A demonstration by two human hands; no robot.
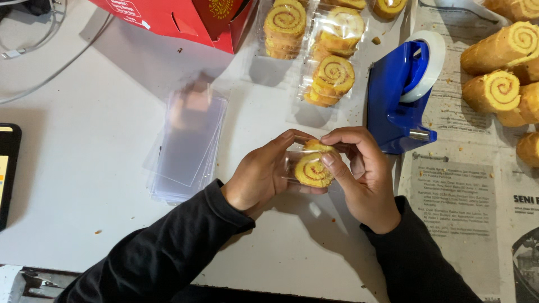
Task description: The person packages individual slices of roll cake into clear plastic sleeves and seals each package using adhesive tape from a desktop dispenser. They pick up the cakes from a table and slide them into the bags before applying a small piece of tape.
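Yellow cake slices [312, 165] sit in a clear bag [293, 160] above the white table [101, 168], pinched by left hand [264, 174] and right hand [362, 177]. Bagging looks underway; folding the open end and reaching the tape dispenser [400, 98] likely follow.

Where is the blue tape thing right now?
In the head view, the blue tape dispenser stands right of centre on the white table, just above the right hand, with newspaper and uncut roll cakes to its right.

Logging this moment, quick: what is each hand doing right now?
Left hand: closed on the clear bag around the roll cake slice.
Right hand: closed, pinching the same bagged slice from the other side.
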